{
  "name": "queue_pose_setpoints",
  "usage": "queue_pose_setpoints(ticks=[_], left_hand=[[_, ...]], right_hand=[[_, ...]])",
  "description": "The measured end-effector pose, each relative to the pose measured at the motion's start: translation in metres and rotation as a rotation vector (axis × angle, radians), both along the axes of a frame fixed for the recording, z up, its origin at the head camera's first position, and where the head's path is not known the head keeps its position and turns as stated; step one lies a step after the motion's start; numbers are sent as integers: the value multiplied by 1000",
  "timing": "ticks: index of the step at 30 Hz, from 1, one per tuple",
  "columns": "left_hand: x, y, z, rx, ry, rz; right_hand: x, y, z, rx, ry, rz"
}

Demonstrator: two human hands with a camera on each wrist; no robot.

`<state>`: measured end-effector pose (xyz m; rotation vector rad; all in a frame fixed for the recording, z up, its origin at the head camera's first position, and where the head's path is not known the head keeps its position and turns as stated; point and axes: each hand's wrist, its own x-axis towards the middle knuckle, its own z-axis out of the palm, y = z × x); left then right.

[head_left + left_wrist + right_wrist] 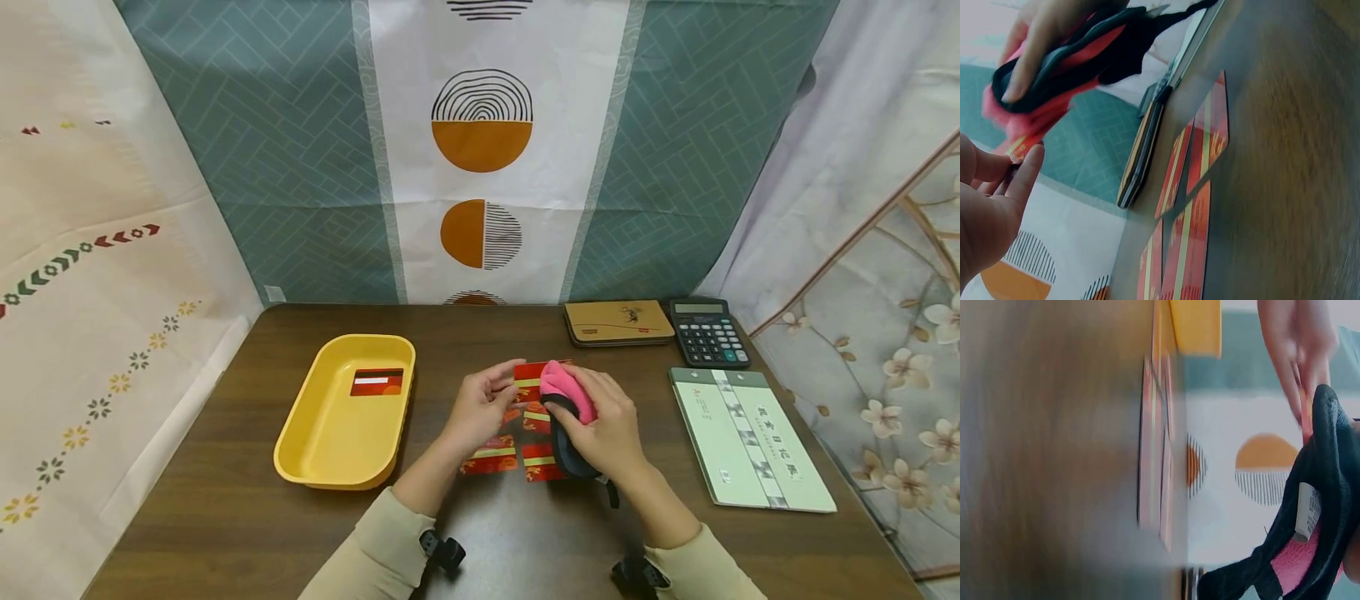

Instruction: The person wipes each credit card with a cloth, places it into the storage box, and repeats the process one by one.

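In the head view my left hand (480, 408) pinches the left end of a red card (528, 380) with a gold stripe, held above the table. My right hand (609, 421) grips a pink and dark cloth (564, 392), its pink side against the card's right end. Beneath the hands several similar red cards (489, 457) lie on the table. The left wrist view shows the cloth (1079, 62) in my right hand (1038, 44), over the card end held by my left hand (997, 200). A white label (1307, 511) hangs on the cloth.
A yellow tray (337, 433) holding one red card (377, 382) stands at the left. At the back right are a tan case (618, 322) and a calculator (708, 333). A pale green notebook (750, 442) lies at the right.
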<state>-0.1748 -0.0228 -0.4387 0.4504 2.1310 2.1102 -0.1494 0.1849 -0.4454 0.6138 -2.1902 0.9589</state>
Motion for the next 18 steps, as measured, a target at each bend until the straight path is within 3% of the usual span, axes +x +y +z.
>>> queue_pose_setpoints(ticks=[4, 11, 15, 18], left_hand=[[3, 2, 2, -6, -6, -13], [3, -8, 5, 55, -20, 3], [4, -3, 4, 45, 4, -12], [6, 1, 3, -8, 50, -46]], right_hand=[[6, -9, 1, 18, -2, 20], [0, 7, 2, -51, 20, -99], [4, -4, 4, -39, 23, -49], [6, -16, 7, -9, 29, 21]])
